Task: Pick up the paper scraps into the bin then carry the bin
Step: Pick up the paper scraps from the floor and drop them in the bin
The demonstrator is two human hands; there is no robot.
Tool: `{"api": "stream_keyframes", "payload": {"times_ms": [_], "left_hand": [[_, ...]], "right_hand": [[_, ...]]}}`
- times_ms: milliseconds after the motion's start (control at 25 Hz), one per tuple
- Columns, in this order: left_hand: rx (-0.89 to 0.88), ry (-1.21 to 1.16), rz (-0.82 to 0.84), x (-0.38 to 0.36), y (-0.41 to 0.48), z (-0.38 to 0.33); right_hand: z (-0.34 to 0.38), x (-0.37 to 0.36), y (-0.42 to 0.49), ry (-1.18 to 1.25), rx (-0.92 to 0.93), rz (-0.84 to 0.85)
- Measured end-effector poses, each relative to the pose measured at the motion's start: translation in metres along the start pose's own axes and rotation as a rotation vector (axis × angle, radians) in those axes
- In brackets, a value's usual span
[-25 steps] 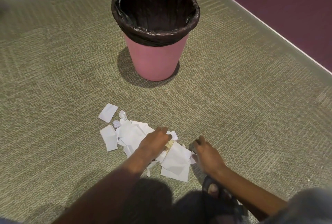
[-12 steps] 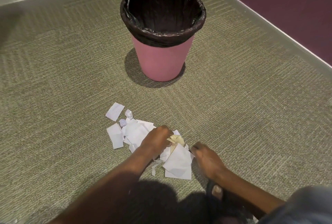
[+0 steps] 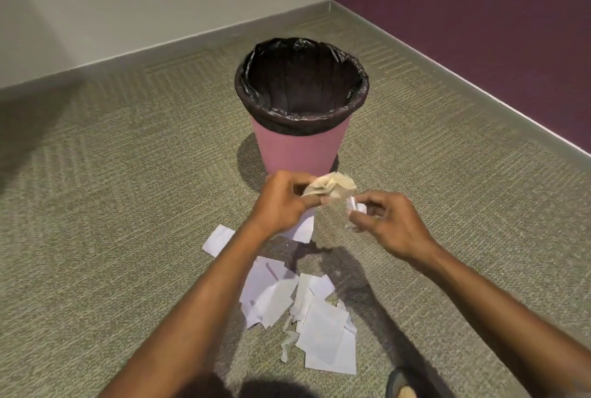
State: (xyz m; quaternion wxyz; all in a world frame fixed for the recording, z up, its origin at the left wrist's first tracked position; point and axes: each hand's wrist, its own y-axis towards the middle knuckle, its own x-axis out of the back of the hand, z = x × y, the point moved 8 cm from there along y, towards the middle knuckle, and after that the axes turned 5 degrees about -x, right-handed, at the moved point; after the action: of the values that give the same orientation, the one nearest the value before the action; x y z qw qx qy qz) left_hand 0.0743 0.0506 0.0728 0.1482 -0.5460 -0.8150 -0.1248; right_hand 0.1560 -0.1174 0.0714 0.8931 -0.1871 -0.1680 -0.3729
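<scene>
Carpet [image 3: 96, 206] carries everything here: the pink bin [image 3: 297, 154] stands upright just beyond the hands, its black liner [image 3: 300, 124] folded over the rim so the mouth gapes wide, and no paper shows in the part of its inside that can be seen. Most of the paper scraps [image 3: 319, 317] lie heaped on the floor nearer the person, apart from the bin. Above them the left hand [image 3: 281, 202] pinches a crumpled tan wad [image 3: 332, 185] and the right hand [image 3: 387, 225] pinches a small white scrap [image 3: 356, 206], both held up near the bin, likely for dropping in.
</scene>
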Motion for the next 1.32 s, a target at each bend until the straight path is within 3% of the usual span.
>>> {"api": "stream_keyframes", "payload": {"times_ms": [160,320,600,760,880,1040,1120,1200,1240,1320], "left_hand": [[-0.097,-0.084,-0.263,0.077,0.041,-0.068],[0.037,-0.151,-0.391,0.113,0.089,-0.079],[0.264,-0.091,-0.406,0.118,0.133,-0.065],[0.167,-0.199,-0.437,0.12,0.129,-0.065],[0.195,-0.373,-0.582,0.138,0.105,-0.037],[0.151,-0.557,-0.678,0.153,0.061,0.009],[0.143,-0.532,-0.76,0.156,0.032,0.03],[0.213,-0.39,-0.784,0.143,-0.003,0.058],[0.268,-0.274,-0.709,0.125,-0.02,0.074],[0.351,0.024,-0.359,0.072,-0.049,0.106]], "right_hand": [[0.103,0.044,0.039,0.116,0.166,-0.086],[0.153,0.051,0.097,0.174,0.117,-0.126],[0.156,0.036,0.16,0.124,-0.004,-0.101],[0.153,0.04,0.154,0.024,0.068,-0.158],[0.144,0.04,0.126,-0.013,0.163,-0.166],[0.093,0.016,0.076,-0.013,0.177,0.0],[0.051,-0.003,0.053,-0.056,0.116,0.099],[0.002,-0.039,0.031,-0.209,0.017,0.317],[-0.024,-0.06,0.019,-0.337,-0.021,0.449],[-0.071,-0.097,-0.003,-0.637,-0.063,0.639]]}}
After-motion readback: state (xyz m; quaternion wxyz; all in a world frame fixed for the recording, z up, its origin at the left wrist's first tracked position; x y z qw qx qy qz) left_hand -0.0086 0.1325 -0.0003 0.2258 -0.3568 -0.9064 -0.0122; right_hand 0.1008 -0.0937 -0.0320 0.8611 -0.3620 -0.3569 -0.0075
